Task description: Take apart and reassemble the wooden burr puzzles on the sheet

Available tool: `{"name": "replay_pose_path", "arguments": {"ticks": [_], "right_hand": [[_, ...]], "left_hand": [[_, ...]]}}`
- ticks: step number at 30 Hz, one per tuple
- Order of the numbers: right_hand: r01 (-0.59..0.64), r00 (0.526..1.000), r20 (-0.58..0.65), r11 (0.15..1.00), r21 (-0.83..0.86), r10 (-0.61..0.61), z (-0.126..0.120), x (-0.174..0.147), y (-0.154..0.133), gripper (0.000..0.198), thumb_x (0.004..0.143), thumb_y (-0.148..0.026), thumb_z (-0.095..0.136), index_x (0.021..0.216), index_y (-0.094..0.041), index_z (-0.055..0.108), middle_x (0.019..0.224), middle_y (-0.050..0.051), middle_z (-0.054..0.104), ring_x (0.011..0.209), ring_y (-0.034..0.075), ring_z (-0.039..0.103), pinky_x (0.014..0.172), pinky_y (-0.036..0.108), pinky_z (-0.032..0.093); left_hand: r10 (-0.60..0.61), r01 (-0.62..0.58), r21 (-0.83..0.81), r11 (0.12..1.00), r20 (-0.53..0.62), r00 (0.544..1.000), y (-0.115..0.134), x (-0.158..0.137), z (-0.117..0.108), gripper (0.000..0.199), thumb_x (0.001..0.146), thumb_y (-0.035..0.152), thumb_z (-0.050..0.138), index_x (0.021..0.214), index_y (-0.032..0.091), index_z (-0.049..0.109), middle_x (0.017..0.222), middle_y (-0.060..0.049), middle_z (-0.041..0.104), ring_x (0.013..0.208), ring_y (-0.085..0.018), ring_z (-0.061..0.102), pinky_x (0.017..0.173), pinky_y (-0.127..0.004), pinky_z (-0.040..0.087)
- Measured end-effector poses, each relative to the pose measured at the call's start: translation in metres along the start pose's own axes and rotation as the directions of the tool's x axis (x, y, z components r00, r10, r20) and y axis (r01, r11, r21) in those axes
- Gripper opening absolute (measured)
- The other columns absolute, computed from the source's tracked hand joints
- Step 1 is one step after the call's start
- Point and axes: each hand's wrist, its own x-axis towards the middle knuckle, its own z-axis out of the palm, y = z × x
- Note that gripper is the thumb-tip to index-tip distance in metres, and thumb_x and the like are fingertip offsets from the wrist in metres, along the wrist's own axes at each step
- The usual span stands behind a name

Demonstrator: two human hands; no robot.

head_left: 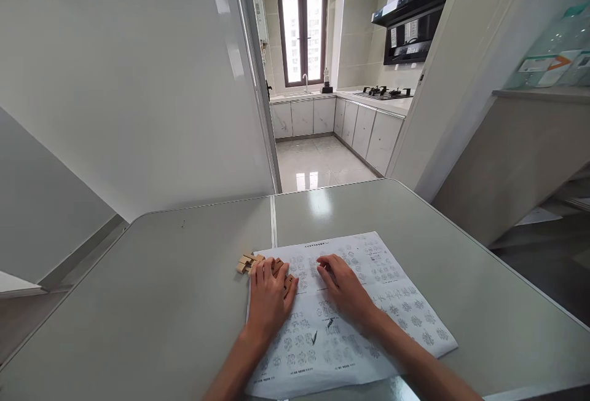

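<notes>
My left hand lies over the left edge of a large printed paper sheet, its fingers curved around brown notched wooden puzzle pieces. Part of these pieces shows between the thumb and the fingers; the rest is hidden under the hand. Lighter wooden puzzle pieces stick out just beyond the fingertips, at the sheet's left edge. My right hand rests on the middle of the sheet, fingers loosely bent. A small gap shows between its thumb and forefinger, and I see nothing held there.
The sheet, covered in small line drawings and diagrams, lies on a grey-green table with a seam down its far half. A white wall panel rises on the left. Beyond the table is a kitchen with cabinets. Bottles stand on a right-hand ledge.
</notes>
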Motion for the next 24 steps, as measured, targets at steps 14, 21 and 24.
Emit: {"name": "replay_pose_path", "arguments": {"ticks": [14,21,24], "right_hand": [[0.043,0.998,0.052,0.999,-0.020,-0.042,-0.003,-0.003,-0.005,0.019,0.103,-0.023,0.046,0.097,-0.024,0.064,0.097,0.005,0.070,0.088,0.022,0.065,0.078,0.036,0.052],[0.091,0.993,0.085,0.995,-0.051,-0.087,-0.002,-0.003,-0.002,0.019,0.101,-0.019,0.048,0.094,-0.024,0.064,0.096,0.004,0.071,0.086,0.021,0.065,0.077,0.035,0.051],[0.103,0.991,0.091,0.993,-0.053,-0.098,-0.001,-0.003,-0.002,0.019,0.101,-0.018,0.048,0.095,-0.024,0.065,0.097,0.004,0.072,0.088,0.022,0.065,0.079,0.035,0.051]], "left_hand": [[0.401,-0.324,-0.320,0.890,0.212,0.891,0.030,-0.007,-0.006,0.012,0.097,0.018,0.052,0.098,0.023,0.063,0.073,0.002,0.068,0.059,-0.015,0.063,0.053,-0.028,0.038],[0.347,-0.247,-0.348,0.904,0.261,0.901,0.030,-0.008,-0.002,0.010,0.098,0.019,0.053,0.095,0.023,0.062,0.075,0.003,0.071,0.058,-0.013,0.062,0.055,-0.027,0.035],[0.349,-0.248,-0.349,0.904,0.264,0.899,0.030,-0.007,-0.004,0.010,0.098,0.019,0.053,0.095,0.023,0.062,0.075,0.003,0.071,0.058,-0.013,0.062,0.055,-0.027,0.034]]}}
